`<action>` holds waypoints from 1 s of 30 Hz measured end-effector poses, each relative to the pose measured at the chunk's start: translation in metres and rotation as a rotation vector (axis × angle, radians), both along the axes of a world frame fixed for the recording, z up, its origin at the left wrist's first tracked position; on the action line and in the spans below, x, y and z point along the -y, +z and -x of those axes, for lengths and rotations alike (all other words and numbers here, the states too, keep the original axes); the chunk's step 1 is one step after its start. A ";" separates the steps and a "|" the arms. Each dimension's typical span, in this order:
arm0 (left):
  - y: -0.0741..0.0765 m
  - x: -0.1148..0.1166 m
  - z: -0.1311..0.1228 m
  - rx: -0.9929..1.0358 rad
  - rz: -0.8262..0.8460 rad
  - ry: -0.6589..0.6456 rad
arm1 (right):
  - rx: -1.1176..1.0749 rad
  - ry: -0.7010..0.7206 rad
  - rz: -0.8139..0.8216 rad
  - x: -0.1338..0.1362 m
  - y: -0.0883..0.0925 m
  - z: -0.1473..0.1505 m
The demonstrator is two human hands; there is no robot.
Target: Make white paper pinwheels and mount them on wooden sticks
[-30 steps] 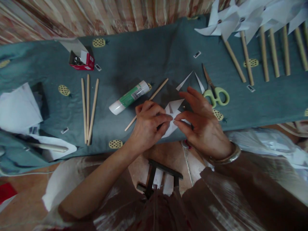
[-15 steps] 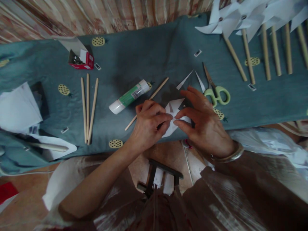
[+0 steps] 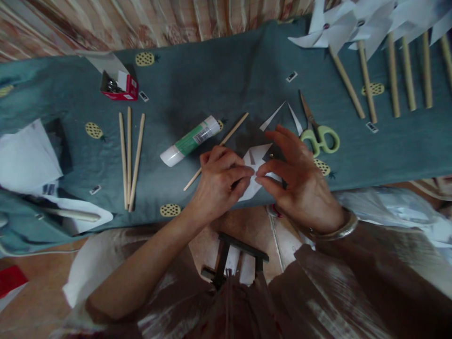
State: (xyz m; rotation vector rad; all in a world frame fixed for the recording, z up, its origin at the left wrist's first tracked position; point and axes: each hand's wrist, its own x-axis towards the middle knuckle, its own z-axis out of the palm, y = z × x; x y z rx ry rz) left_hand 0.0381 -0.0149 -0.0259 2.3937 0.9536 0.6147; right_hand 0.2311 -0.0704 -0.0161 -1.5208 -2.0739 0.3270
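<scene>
A white paper pinwheel (image 3: 252, 188) with folded blades lies at the table's near edge, partly covered by my hands. My left hand (image 3: 221, 181) pinches it near its centre between thumb and forefinger. From the other side, the thumb and forefinger of my right hand (image 3: 294, 183) press together at the same centre, the other fingers raised. Under my left hand runs a thin wooden stick (image 3: 234, 128). A glue stick (image 3: 190, 141) with a green label lies just beyond that hand. Green-handled scissors (image 3: 319, 136) and two slim paper offcuts (image 3: 272, 116) are beyond my right hand.
Finished paper pinwheels (image 3: 335, 30) on sticks lie at the back right. Three wooden sticks (image 3: 129, 160) and an open red box (image 3: 122, 89) of small metal pieces are on the left. Stacked white paper (image 3: 30, 157) sits at the far left on the green tablecloth (image 3: 219, 75).
Almost nothing differs. Both hands stay at the pinwheel's centre; the whole view has shifted very slightly.
</scene>
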 end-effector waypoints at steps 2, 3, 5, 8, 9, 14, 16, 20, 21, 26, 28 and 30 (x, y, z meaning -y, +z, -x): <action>0.000 0.000 0.000 -0.010 -0.003 0.003 | 0.021 0.002 -0.009 0.001 0.000 0.000; 0.000 0.000 0.000 -0.012 -0.008 0.006 | 0.028 0.002 -0.013 0.002 0.000 0.001; -0.001 0.000 0.000 -0.003 -0.023 0.013 | 0.038 0.001 -0.019 0.003 0.000 0.001; -0.002 0.001 0.000 0.022 -0.050 0.019 | 0.042 -0.002 -0.020 0.005 0.000 0.002; -0.003 0.001 0.000 0.032 -0.055 0.020 | 0.042 -0.004 -0.021 0.005 0.000 0.002; -0.004 0.001 0.000 0.069 -0.074 0.027 | 0.056 -0.012 -0.026 0.006 0.002 0.003; -0.003 0.001 0.000 0.062 -0.074 0.024 | 0.069 -0.009 -0.032 0.006 0.003 0.004; -0.004 0.001 0.001 0.044 -0.071 0.005 | 0.116 -0.006 -0.048 0.010 0.006 0.009; -0.004 0.001 0.000 0.044 -0.072 0.004 | 0.129 -0.010 -0.038 0.012 0.007 0.011; -0.001 0.002 0.000 0.073 -0.093 0.011 | 0.136 -0.013 0.011 0.018 0.008 0.019; 0.004 0.001 0.002 0.104 -0.093 0.027 | 0.138 -0.001 -0.017 0.018 0.006 0.020; 0.010 0.000 0.006 0.132 -0.091 0.068 | 0.148 0.007 -0.053 0.018 0.004 0.019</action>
